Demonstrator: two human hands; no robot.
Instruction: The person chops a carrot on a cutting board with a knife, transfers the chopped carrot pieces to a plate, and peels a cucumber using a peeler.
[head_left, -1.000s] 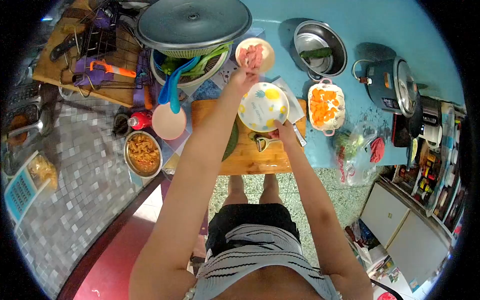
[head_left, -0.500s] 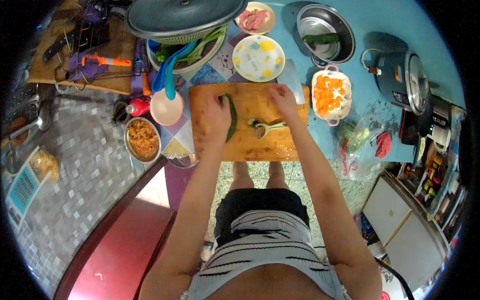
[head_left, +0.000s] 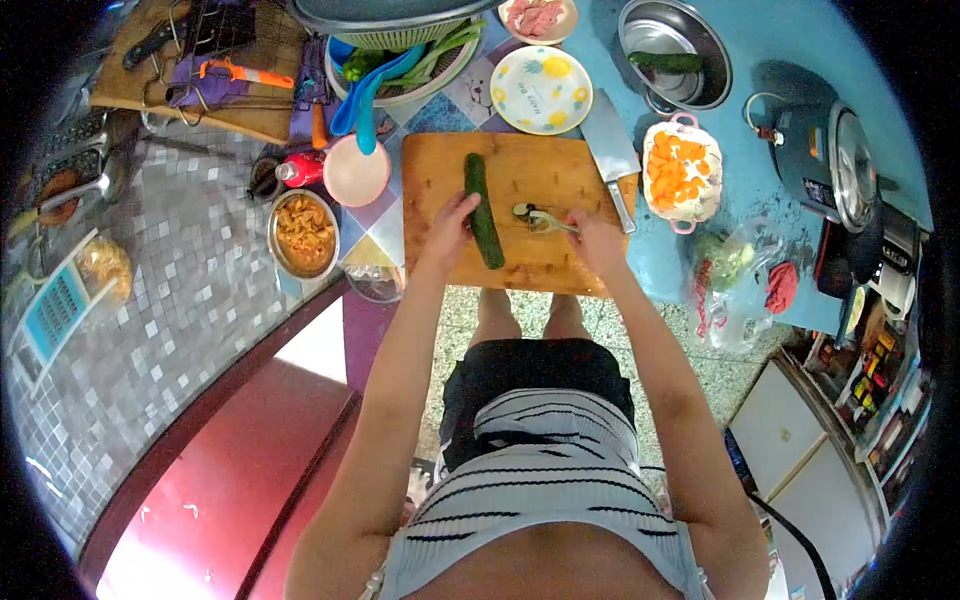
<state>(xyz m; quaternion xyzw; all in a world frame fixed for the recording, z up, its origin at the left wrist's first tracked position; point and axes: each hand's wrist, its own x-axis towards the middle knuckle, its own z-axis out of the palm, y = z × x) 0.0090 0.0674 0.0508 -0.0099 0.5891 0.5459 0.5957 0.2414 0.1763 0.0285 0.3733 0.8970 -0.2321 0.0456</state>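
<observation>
A dark green cucumber [head_left: 484, 215] lies nearly upright in the view on the wooden cutting board [head_left: 430, 160]. My left hand [head_left: 453, 228] is at its left side, with curled fingers gripping its middle. My right hand [head_left: 598, 243] is closed on the handle of a peeler [head_left: 546, 222], whose head points left toward the cucumber. Beside the peeler head sits a small cut cucumber end [head_left: 521, 210]. A cleaver [head_left: 612, 150] lies across the board's upper right corner, its handle toward my right hand.
Behind the board are a pineapple-patterned plate [head_left: 541, 90] and a metal pot [head_left: 712, 85] holding another cucumber. At right stand a dish of orange pieces [head_left: 690, 215] and a plastic bag [head_left: 728, 290]. Left are a pink bowl [head_left: 357, 172] and a metal bowl of food [head_left: 304, 235].
My right hand has come down from the board's upper right and taken hold of the peeler. My left hand has shifted to the cucumber's left side; the cucumber now tilts differently. The view has shifted.
</observation>
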